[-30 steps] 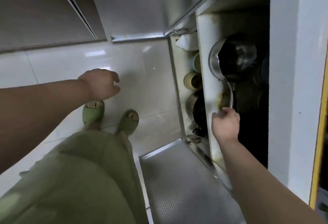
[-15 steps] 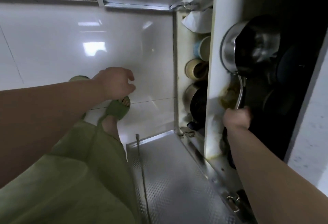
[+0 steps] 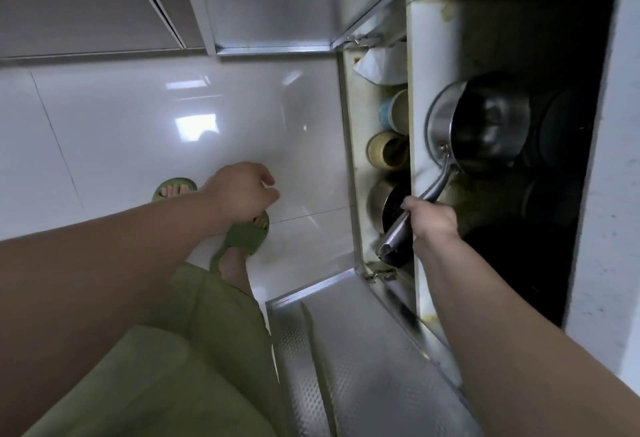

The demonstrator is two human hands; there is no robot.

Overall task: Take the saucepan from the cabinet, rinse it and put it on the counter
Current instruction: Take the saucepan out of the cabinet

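A steel saucepan (image 3: 481, 125) with a dark inside sits in the open lower cabinet (image 3: 433, 56), on its upper shelf, mouth turned towards me. Its long metal handle (image 3: 398, 229) runs down and left out of the cabinet. My right hand (image 3: 433, 218) is closed around that handle near its middle. My left hand (image 3: 242, 191) hangs loosely curled over the white floor, holding nothing, well left of the cabinet.
Two metal cabinet doors stand open: one above (image 3: 277, 0), one below (image 3: 363, 360) with a dimpled surface. The lower shelf holds a mug (image 3: 384, 149), a cup (image 3: 391, 114), a white bag (image 3: 381, 66) and another pot (image 3: 384, 201). Dark pans (image 3: 554, 132) stack behind the saucepan. My green slippers (image 3: 246, 236) stand on the tiles.
My right hand has slid down the handle and pulled it outward to the left, so the handle end now sticks out past the cabinet edge. The left hand has stayed in place.
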